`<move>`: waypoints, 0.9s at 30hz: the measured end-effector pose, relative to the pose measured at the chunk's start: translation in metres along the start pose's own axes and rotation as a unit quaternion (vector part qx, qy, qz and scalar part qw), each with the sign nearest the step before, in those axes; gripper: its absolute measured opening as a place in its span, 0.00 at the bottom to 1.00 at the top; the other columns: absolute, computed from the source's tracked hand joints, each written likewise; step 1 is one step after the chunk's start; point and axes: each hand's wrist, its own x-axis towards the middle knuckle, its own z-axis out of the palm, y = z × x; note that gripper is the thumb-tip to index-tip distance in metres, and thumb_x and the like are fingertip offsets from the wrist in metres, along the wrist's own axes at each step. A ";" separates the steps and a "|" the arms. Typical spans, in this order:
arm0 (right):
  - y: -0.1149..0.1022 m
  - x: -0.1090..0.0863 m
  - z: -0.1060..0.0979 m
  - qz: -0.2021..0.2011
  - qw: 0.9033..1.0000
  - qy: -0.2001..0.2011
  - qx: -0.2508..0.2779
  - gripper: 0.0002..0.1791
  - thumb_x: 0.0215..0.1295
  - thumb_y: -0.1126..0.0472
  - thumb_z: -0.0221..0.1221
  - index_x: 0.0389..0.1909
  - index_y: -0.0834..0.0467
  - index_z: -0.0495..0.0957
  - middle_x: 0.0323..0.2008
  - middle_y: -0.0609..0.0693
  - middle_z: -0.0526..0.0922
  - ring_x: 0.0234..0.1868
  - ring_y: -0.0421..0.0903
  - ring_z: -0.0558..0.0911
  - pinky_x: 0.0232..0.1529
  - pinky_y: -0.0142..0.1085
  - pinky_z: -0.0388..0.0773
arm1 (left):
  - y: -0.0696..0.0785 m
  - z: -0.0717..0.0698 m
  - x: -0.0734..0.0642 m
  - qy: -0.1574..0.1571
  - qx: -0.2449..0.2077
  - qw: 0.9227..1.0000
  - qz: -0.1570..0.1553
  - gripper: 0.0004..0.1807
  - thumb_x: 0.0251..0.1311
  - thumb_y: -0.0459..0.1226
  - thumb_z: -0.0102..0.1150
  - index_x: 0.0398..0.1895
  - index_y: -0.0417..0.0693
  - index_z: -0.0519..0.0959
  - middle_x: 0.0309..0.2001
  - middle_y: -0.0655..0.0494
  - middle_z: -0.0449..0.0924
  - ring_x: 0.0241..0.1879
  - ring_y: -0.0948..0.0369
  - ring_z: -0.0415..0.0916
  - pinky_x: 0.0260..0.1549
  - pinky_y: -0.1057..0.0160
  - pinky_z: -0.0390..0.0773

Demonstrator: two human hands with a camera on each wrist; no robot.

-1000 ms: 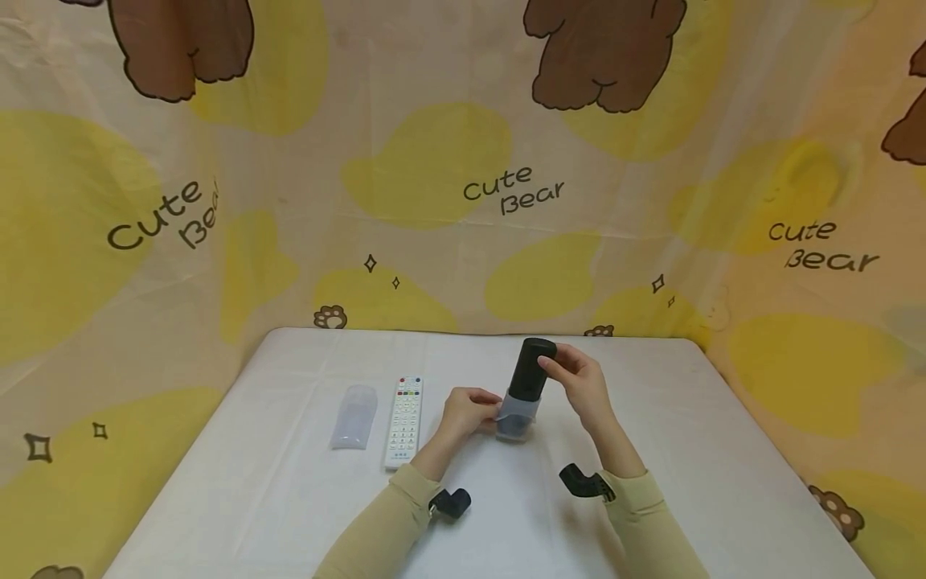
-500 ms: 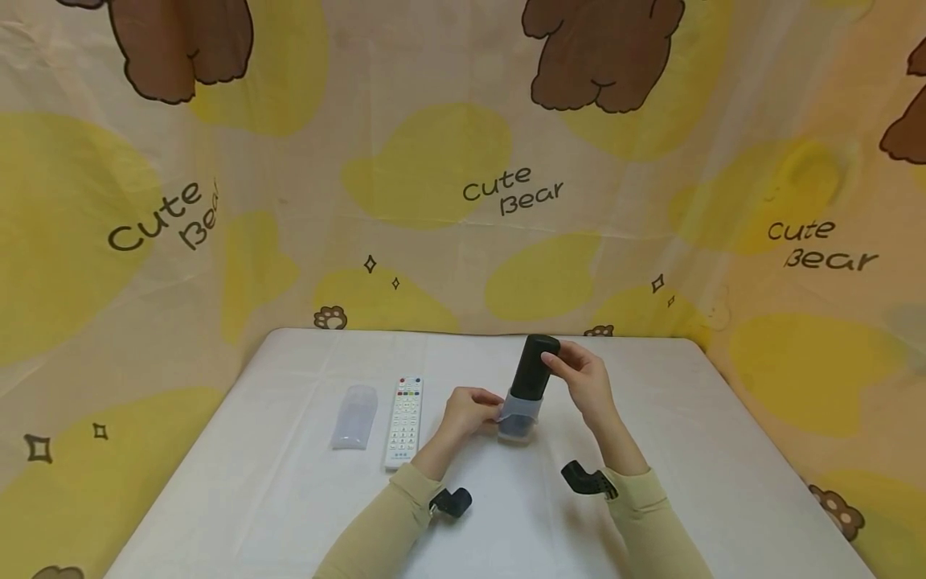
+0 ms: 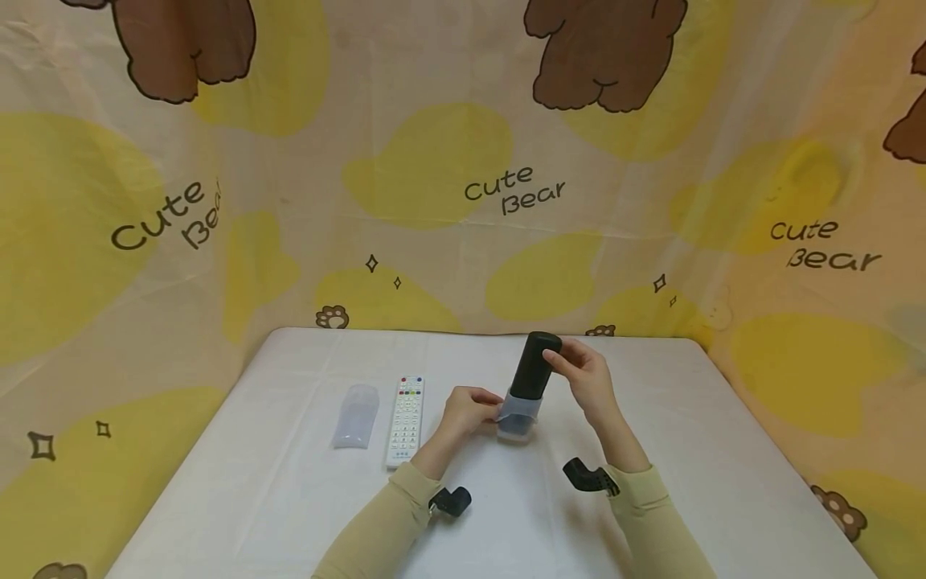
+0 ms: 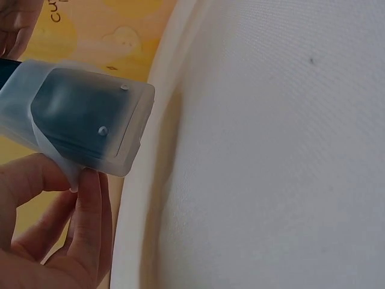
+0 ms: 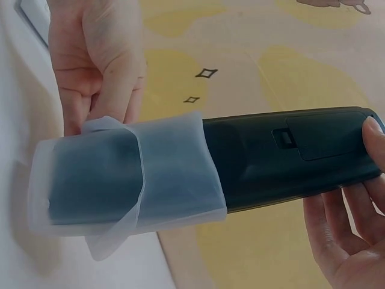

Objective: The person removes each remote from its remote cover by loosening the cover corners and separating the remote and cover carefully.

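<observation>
A black remote control [image 3: 534, 366] leans upright over the table, its lower part inside a translucent silicone sleeve [image 3: 518, 418]. My right hand [image 3: 587, 382] grips the bare upper end between thumb and fingers. In the right wrist view the remote's back [image 5: 258, 156] shows, with its battery cover. My left hand [image 3: 466, 410] pinches a folded edge of the sleeve, seen closely in the left wrist view, where the sleeve's closed end [image 4: 135, 129] points right. The fold [image 5: 111, 241] stands away from the remote around its lower part.
Left of my left hand, a white remote control [image 3: 405, 422] with several buttons lies on the white table [image 3: 304, 515]. Farther left lies another translucent sleeve [image 3: 355, 416], flat. A yellow bear-print cloth [image 3: 434, 161] hangs behind and at the sides.
My right hand has shifted slightly up and to the right with the black remote's top. The left hand keeps its pinch on the sleeve, nearly still.
</observation>
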 end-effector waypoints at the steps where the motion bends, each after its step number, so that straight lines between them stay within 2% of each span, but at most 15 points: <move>1: -0.001 0.000 0.000 0.001 1.000 0.001 -0.002 0.21 0.61 0.56 0.62 0.50 0.66 0.76 0.39 0.49 0.82 0.39 0.36 0.82 0.45 0.28 0.79 | 0.000 0.000 0.000 -0.001 0.000 1.000 -0.001 0.07 0.51 0.31 0.65 0.35 0.40 0.85 0.36 0.48 0.84 0.28 0.62 0.78 0.31 0.64 0.82; 27: 0.001 -0.001 -0.006 -0.001 1.000 0.008 -0.020 0.21 0.62 0.55 0.61 0.51 0.63 0.76 0.39 0.47 0.82 0.38 0.36 0.83 0.44 0.26 0.79 | 0.001 0.002 -0.001 0.000 -0.004 1.000 0.007 0.08 0.48 0.29 0.66 0.34 0.37 0.85 0.35 0.46 0.85 0.26 0.63 0.79 0.28 0.65 0.82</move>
